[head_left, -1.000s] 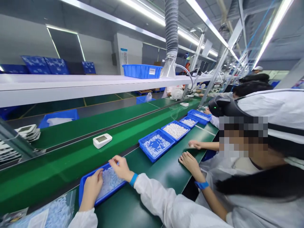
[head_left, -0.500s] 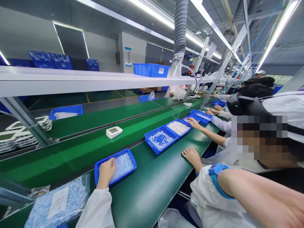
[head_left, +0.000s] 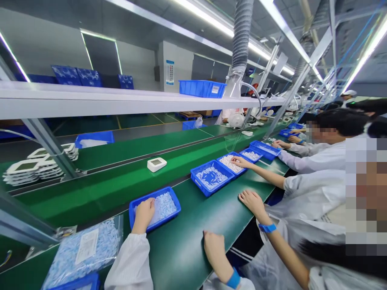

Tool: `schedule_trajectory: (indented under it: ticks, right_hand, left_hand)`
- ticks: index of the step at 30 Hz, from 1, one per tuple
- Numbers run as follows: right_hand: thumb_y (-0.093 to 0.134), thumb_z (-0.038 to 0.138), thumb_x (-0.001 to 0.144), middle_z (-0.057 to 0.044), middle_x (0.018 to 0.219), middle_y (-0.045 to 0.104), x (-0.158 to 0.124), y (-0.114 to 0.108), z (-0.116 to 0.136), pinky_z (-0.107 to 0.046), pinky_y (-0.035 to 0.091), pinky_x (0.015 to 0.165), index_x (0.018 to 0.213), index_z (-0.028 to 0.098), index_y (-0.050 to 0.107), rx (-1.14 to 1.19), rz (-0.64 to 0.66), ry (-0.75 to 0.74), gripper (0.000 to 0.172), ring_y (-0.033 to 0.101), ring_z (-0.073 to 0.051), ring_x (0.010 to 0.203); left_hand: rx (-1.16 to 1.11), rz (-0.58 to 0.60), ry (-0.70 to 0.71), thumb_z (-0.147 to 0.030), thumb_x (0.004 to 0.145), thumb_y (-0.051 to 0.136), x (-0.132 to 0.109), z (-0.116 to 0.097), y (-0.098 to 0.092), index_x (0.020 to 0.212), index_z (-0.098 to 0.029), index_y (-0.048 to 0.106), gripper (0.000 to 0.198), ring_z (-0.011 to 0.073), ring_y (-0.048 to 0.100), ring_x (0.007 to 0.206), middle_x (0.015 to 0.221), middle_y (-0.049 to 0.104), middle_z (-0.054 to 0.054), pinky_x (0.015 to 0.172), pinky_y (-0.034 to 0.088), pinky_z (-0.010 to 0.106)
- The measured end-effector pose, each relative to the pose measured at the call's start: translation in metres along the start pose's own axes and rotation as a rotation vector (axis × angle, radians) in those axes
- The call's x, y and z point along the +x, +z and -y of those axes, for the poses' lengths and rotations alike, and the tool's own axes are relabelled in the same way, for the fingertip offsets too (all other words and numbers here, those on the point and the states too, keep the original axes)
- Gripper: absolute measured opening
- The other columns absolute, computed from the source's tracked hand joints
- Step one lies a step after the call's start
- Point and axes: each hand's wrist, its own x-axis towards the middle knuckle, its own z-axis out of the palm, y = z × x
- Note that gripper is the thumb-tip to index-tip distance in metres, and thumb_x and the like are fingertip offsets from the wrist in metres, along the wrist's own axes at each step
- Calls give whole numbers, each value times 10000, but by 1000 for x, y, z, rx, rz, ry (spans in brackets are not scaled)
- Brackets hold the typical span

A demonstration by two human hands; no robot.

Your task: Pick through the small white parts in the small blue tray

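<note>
My left hand (head_left: 144,213) rests over the near side of a blue bin (head_left: 132,220), its fingers curled closed. Small pale blue and white pieces (head_left: 167,205) fill the bin, beside a translucent plastic sheet or bag. What the left fingers hold, if anything, is hidden. My right hand (head_left: 214,245), with a blue band at its wrist, is closed with the fingers bent down over the dark green work surface (head_left: 181,249). I cannot make out anything in it. A clear bag of pale blue pieces (head_left: 104,237) with a white label lies left of my left sleeve.
A white device with a grey screen (head_left: 157,164) sits on the green belt (head_left: 121,185). More blue bins (head_left: 198,186) stand to the right. A co-worker's hand (head_left: 252,201) lies on the surface; another (head_left: 240,162) reaches into white pieces. Stacked white frames (head_left: 24,171) are at left.
My right hand has come down into view over the work surface; before, only its raised forearm showed. My left hand stays at the bin. A co-worker's hand has shifted to the white pieces.
</note>
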Motion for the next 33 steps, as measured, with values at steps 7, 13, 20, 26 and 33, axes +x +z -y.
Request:
schedule_trajectory:
  ticks: [7, 13, 20, 26, 33]
  right_hand:
    - [19, 58, 932, -16, 479, 399, -19, 12, 2, -200, 495, 538, 511, 258, 285, -282, 158, -95, 537, 531, -87, 446]
    - [386, 186, 924, -50, 440, 491, -124, 76, 175, -271, 370, 503, 512, 185, 449, -475, 322, -158, 417, 516, -144, 418]
    - [315, 266, 971, -94, 602, 639, -168, 104, 195, -307, 322, 665, 692, 148, 593, -213, 820, -220, 411, 605, -174, 560]
    - [290, 263, 982, -49, 650, 623, -168, 77, 187, -298, 299, 720, 727, 168, 555, -105, 797, -318, 380, 565, -165, 626]
    - [310, 247, 973, -28, 666, 580, -196, 27, 162, -302, 331, 698, 695, 178, 498, -14, 780, -258, 342, 538, -167, 662]
  left_hand:
    - [15, 47, -12, -250, 914, 358, 0, 2, 1, 1076, -193, 652, 341, 212, 633, 1017, 1035, 707, 90, 882, 430, 292]
    - [18, 72, 13, -225, 901, 384, -1, 4, 0, 946, -181, 687, 309, 205, 648, 956, 984, 715, 91, 828, 428, 280]
    - [12, 74, 13, -211, 889, 391, -1, 5, 0, 978, -177, 687, 310, 211, 635, 990, 978, 714, 102, 852, 414, 294]
    - [9, 72, 23, -225, 899, 366, -3, 6, -2, 941, -180, 687, 327, 217, 637, 978, 978, 713, 98, 842, 414, 308]
    - [-3, 76, 16, -213, 892, 366, -4, 7, -4, 934, -183, 685, 324, 225, 635, 988, 982, 711, 102, 845, 411, 323]
